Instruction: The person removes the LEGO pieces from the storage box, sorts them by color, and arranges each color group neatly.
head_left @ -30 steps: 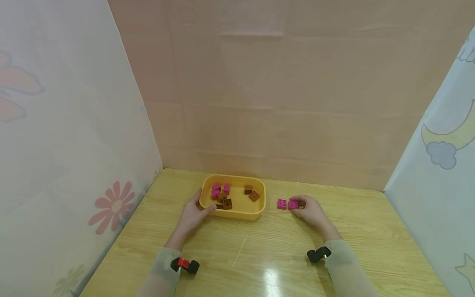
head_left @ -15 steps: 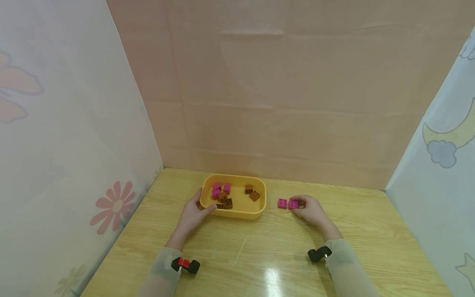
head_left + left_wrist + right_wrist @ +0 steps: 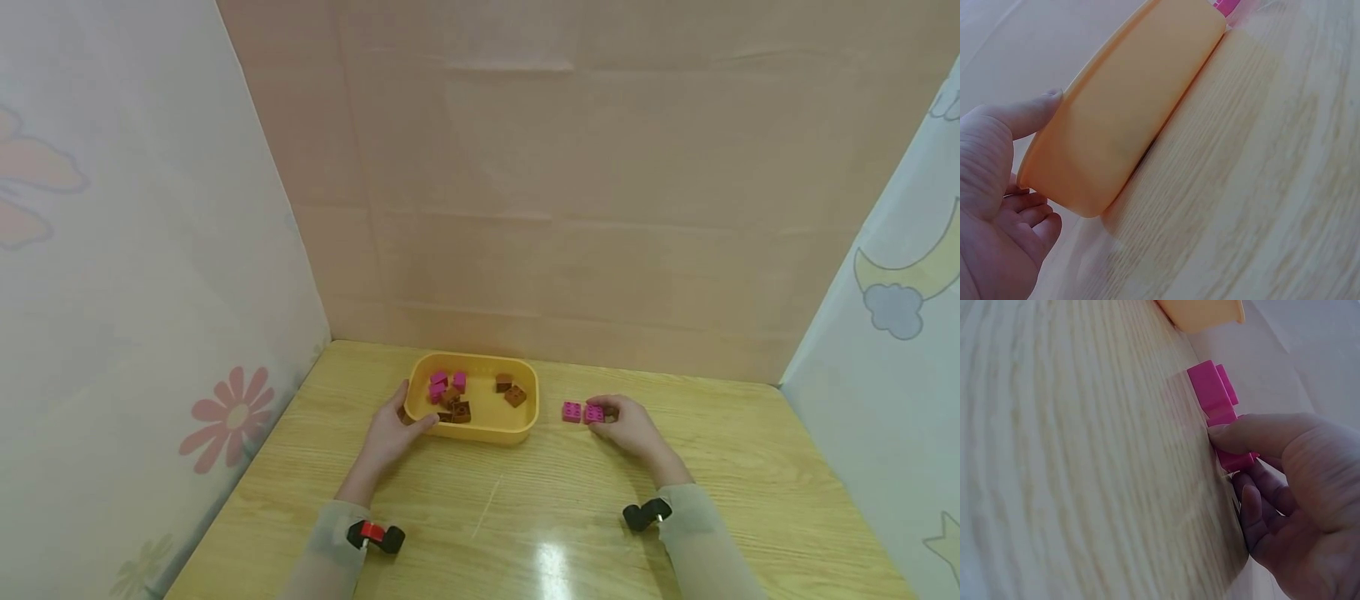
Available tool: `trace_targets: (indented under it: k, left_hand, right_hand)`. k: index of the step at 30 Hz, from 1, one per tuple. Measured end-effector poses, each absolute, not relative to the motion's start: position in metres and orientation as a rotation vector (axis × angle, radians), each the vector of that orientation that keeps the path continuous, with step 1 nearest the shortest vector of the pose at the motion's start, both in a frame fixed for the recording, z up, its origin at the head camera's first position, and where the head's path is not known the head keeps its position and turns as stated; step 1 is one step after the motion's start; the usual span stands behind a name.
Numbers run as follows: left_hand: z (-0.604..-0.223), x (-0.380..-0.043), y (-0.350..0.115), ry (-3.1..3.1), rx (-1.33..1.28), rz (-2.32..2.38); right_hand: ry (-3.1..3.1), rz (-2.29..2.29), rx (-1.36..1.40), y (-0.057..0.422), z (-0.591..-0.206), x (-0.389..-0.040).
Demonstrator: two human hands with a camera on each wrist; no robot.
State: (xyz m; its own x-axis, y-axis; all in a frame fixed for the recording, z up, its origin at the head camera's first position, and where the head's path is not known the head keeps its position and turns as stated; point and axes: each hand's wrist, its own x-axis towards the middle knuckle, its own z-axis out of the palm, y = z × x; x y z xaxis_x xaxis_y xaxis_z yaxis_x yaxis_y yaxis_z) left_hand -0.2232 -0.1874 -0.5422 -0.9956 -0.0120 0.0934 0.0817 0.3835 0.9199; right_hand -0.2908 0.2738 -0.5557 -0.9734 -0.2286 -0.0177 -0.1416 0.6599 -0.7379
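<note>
Tub: yellow tub [image 3: 491, 410] on the table [image 3: 480, 508], by the far edge, left of its middle; pink and brown bricks [image 3: 450, 397] loose inside, mostly toward its left end.
Left fingers: left hand [image 3: 390, 435] grips the tub's left end, thumb at the near rim.
Right fingers: right hand [image 3: 628, 429] pinches a pink brick [image 3: 593, 414], thumb on its near side; gap narrow, just the brick's width.
Pink pair: second pink brick [image 3: 572, 412] just beside the held one, toward the tub; both near the table's far edge, right of the tub; can't tell if they touch.
Risk: nudging the held brick left could shove its neighbour askew; a tug on the tub could slide the loose bricks; thumb grip looks low, might slip.
Pointing: tub's mouth up, long axis roughly along the far edge; pink pair studs up, near-square tops, no clear long axis; their row runs along that edge too.
</note>
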Motion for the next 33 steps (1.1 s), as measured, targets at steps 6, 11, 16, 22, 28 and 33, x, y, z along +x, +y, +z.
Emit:
trace_targets:
  k: [6,11,16,22,28,33]
  left_hand:
    - [-0.5438,-0.2242,-0.1881,-2.552,-0.052,-1.696]
    - [-0.5448,-0.2244,-0.1885,-2.553,-0.048,-1.706]
    - [-0.5453,-0.2256,-0.1875,-2.548,-0.024,-1.722]
    - [-0.5457,-0.2270,-0.1872,-2.542,-0.021,-1.720]
    - [-0.5459,-0.2276,-0.1878,-2.550,-0.025,-1.710]
    - [-0.5453,-0.2270,-0.1877,-2.551,-0.028,-1.714]
  right_hand:
    - [2.756,-1.222,-0.313,0.2708,-0.5530,-0.2880]
    - [2.753,-1.224,-0.313,0.2712,-0.5542,-0.2889]
    - [2.726,-1.266,-0.322,0.2737,-0.5556,-0.2913]
    - [2.649,-1.345,-0.306,0.2765,-0.5533,-0.2891]
    - [2.611,-1.388,-0.329,0.2786,-0.5499,-0.2868]
    - [2.629,-1.364,-0.362,0.2800,-0.5486,-0.2873]
